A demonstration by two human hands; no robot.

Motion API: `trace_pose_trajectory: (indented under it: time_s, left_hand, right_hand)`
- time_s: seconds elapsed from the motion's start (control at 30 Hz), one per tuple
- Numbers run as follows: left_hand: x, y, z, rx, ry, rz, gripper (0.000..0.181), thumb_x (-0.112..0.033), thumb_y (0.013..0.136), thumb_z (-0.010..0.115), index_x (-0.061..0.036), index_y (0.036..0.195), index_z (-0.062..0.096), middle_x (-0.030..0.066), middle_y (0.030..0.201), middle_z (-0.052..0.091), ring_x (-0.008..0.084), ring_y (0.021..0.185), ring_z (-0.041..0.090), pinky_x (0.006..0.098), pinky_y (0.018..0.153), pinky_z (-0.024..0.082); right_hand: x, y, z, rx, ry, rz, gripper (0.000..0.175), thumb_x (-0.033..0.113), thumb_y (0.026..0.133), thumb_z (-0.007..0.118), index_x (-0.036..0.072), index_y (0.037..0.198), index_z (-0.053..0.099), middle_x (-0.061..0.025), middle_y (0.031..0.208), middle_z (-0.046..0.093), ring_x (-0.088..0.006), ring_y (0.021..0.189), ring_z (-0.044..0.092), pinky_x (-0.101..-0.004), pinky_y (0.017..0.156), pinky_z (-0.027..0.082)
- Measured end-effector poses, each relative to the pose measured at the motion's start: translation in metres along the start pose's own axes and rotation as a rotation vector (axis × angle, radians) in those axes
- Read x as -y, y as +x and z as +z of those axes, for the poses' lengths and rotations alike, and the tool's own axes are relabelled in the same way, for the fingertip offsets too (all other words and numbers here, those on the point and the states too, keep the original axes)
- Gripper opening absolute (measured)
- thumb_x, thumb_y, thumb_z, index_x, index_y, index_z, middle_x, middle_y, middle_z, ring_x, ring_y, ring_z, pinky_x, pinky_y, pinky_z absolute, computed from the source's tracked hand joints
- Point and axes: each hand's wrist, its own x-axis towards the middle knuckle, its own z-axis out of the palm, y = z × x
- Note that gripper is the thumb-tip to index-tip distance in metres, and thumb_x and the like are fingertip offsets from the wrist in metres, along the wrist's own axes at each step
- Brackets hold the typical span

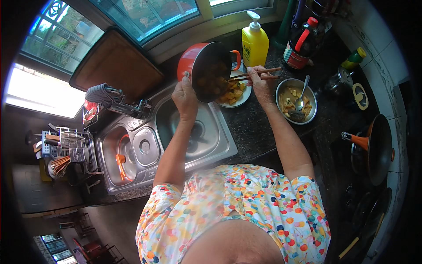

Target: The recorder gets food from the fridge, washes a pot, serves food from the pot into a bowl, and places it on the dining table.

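My left hand (185, 100) grips a red cooking pot (190, 59) by its near side, where its fingers hide the handle. The pot is tipped toward the right, and chunks of food show dimly in its dark inside. Under its lower rim sits a white plate (244, 99) bearing orange-yellow food pieces (234, 93). In my right hand (258, 86) is a pair of wooden chopsticks (271, 70), their tips at the pot's mouth above the plate. Just right of that hand stands a metal bowl (279, 109) of cooked food in broth, with a spoon (299, 103) in it.
A steel double sink (227, 145) lies left of the plate, with an orange-handled tool (121, 163) in its left basin. Behind the plate stand a yellow pump bottle (255, 46) and a dark sauce bottle (298, 49). A wok (379, 151) is at right; a wooden board (115, 66) leans by the window.
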Motion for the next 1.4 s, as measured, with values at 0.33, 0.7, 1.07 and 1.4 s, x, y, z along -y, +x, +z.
trace_pose_trajectory:
  time_s: [0.33, 0.7, 1.07, 1.4]
  left_hand:
    - [-0.005, -0.001, 0.007, 0.021, -0.017, -0.003, 0.031, -0.027, 0.088, 0.041, -0.0094, 0.063, 0.044, -0.0048, 0.047, 0.036, 0.0026, 0.036, 0.033, 0.0178, 0.032, 0.027]
    - [0.008, 0.005, 0.009, -0.028, 0.122, 0.105, 0.033, -0.024, 0.088, 0.042, -0.0043, 0.062, 0.047, -0.0025, 0.049, 0.039, 0.0044, 0.042, 0.035, 0.0214, 0.038, 0.028]
    - [0.008, 0.006, 0.004, -0.006, 0.058, 0.052, 0.030, -0.026, 0.088, 0.041, -0.0085, 0.065, 0.045, -0.0048, 0.049, 0.037, 0.0022, 0.038, 0.034, 0.0174, 0.033, 0.027]
    - [-0.004, 0.005, 0.006, 0.017, -0.056, -0.012, 0.032, -0.026, 0.088, 0.042, -0.0089, 0.061, 0.044, -0.0050, 0.047, 0.037, 0.0024, 0.037, 0.033, 0.0174, 0.033, 0.027]
  right_hand:
    - [-0.008, -0.001, 0.009, 0.050, -0.064, -0.031, 0.018, 0.014, 0.078, 0.054, 0.000, 0.068, 0.058, -0.0068, 0.055, 0.056, -0.0137, 0.050, 0.057, -0.0248, 0.044, 0.046]
    - [-0.023, 0.003, -0.005, 0.048, -0.332, -0.197, 0.015, 0.015, 0.075, 0.055, 0.001, 0.069, 0.058, -0.0121, 0.060, 0.058, -0.0254, 0.056, 0.059, -0.0321, 0.052, 0.045]
    - [-0.004, 0.000, 0.024, 0.043, 0.122, 0.025, 0.021, 0.020, 0.080, 0.056, 0.000, 0.082, 0.057, -0.0060, 0.070, 0.058, -0.0097, 0.061, 0.058, -0.0201, 0.051, 0.049]
    - [-0.042, -0.014, 0.056, 0.097, 0.180, 0.135, 0.012, 0.013, 0.079, 0.057, 0.001, 0.081, 0.057, -0.0080, 0.074, 0.060, -0.0129, 0.062, 0.060, -0.0227, 0.054, 0.051]
